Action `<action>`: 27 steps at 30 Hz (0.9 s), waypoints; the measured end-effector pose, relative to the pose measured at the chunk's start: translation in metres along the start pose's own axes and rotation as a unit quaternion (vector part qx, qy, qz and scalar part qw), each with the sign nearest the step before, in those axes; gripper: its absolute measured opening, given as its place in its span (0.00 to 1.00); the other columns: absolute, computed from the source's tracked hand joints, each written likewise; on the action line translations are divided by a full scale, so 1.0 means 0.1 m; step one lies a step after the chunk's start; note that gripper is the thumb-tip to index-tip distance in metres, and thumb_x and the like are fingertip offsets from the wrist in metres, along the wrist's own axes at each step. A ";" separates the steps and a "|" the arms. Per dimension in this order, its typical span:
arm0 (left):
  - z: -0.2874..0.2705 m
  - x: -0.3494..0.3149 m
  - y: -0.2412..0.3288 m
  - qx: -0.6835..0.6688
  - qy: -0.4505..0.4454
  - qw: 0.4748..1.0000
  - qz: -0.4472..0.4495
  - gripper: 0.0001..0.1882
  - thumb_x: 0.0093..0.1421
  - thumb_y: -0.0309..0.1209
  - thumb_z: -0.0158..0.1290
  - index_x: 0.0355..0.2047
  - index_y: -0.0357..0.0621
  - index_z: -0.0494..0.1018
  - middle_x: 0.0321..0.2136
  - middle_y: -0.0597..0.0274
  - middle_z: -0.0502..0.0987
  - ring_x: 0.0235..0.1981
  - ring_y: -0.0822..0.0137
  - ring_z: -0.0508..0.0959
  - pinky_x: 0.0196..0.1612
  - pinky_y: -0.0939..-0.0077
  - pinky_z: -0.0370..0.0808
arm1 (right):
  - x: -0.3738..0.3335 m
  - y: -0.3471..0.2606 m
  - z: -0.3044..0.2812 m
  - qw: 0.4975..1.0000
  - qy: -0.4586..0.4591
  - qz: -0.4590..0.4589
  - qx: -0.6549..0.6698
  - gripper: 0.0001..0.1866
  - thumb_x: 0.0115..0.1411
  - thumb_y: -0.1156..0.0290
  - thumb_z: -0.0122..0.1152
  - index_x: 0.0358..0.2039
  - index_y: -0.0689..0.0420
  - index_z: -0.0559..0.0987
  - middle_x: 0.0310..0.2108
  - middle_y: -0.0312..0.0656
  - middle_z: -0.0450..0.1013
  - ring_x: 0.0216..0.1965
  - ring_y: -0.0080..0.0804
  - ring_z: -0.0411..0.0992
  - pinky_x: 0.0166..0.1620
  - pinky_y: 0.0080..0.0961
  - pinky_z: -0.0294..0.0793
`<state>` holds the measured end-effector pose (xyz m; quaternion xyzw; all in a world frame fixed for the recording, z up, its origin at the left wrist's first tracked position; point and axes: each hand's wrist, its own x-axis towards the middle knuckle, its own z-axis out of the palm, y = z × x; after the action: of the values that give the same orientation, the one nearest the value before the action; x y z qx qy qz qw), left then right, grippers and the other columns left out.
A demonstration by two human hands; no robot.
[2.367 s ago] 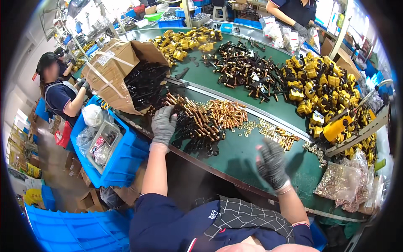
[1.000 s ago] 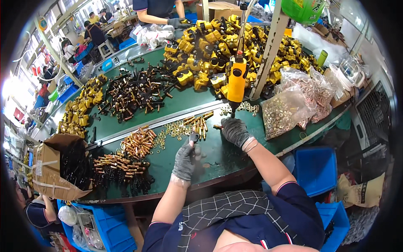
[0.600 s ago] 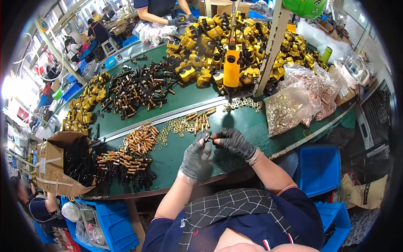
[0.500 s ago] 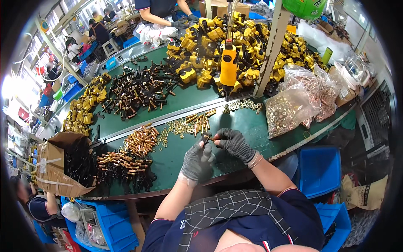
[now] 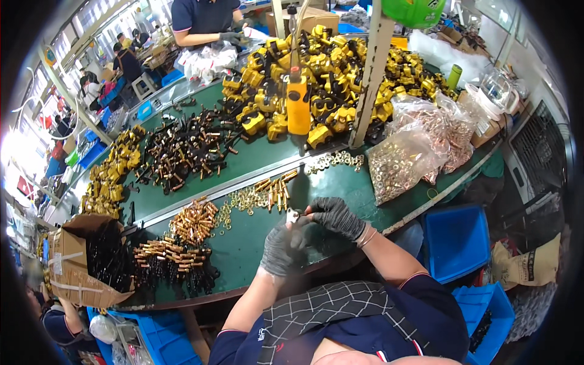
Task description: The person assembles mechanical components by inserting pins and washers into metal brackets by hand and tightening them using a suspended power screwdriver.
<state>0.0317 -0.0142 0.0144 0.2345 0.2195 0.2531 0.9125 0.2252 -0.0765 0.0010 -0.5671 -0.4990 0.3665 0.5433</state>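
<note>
In grey gloves, both my hands meet over the near edge of the green table [image 5: 243, 258]. My left hand [image 5: 281, 249] is closed around a small part with a bright, shiny end [image 5: 293, 215], its lower portion hidden by the fingers. My right hand [image 5: 337, 218] pinches at that part's right side; what lies between its fingertips is too small to make out. Just beyond are loose copper-coloured pins [image 5: 278, 194] and brass rings [image 5: 242, 202]. More copper-coloured pins [image 5: 193, 220] lie heaped to the left, near black pieces with copper ends [image 5: 173, 255].
A yellow power screwdriver [image 5: 298, 109] hangs beyond my hands, before a heap of yellow-and-black parts [image 5: 334, 79]. Nuts [image 5: 336, 160] and a bag of small metal pieces [image 5: 398, 167] lie right. A cardboard box [image 5: 68, 258] stands left, a blue bin [image 5: 456, 240] right. Another person [image 5: 204, 21] works opposite.
The whole view has shifted a little. A bright end now shows on the part in my left hand; the copper-coloured pin at my right fingertips is no longer visible. The person opposite has moved.
</note>
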 end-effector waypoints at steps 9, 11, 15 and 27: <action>-0.38 0.31 0.00 0.236 0.094 0.967 0.031 0.16 0.63 0.32 0.45 0.49 0.40 0.70 0.25 0.60 0.77 0.15 0.74 0.69 0.16 0.78 0.67 | 0.79 0.52 -0.78 0.736 0.134 -0.077 -0.660 0.09 0.56 0.67 0.52 0.36 0.53 0.77 0.34 0.45 0.74 0.35 0.42 0.75 0.37 0.38 0.76; -0.49 0.33 -0.01 0.236 0.071 0.969 0.025 0.15 0.63 0.33 0.45 0.48 0.40 0.70 0.20 0.62 0.73 0.15 0.74 0.69 0.17 0.79 0.70 | 0.77 0.58 -0.70 0.730 0.150 -0.152 -0.650 0.09 0.56 0.68 0.51 0.36 0.53 0.77 0.33 0.44 0.74 0.34 0.39 0.75 0.37 0.35 0.75; -0.41 0.23 0.02 0.179 0.030 0.983 0.006 0.14 0.63 0.29 0.48 0.48 0.40 0.72 0.30 0.60 0.79 0.17 0.75 0.71 0.19 0.83 0.69 | 0.50 0.25 -0.58 0.757 0.057 -0.049 -0.649 0.07 0.56 0.68 0.54 0.34 0.52 0.78 0.33 0.43 0.75 0.37 0.38 0.76 0.37 0.35 0.74; -0.35 0.29 -0.01 0.178 0.038 0.983 -0.011 0.13 0.62 0.25 0.49 0.48 0.43 0.73 0.21 0.66 0.74 0.14 0.74 0.70 0.16 0.82 0.66 | 0.34 0.07 0.07 0.970 -0.103 0.058 -0.211 0.18 0.56 0.53 0.58 0.38 0.53 0.81 0.35 0.45 0.79 0.39 0.40 0.77 0.48 0.31 0.72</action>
<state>0.0368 0.0123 -0.0219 0.3806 0.2986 0.2084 0.8500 0.2273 -0.0413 -0.0030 -0.6560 -0.5849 0.3401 0.3345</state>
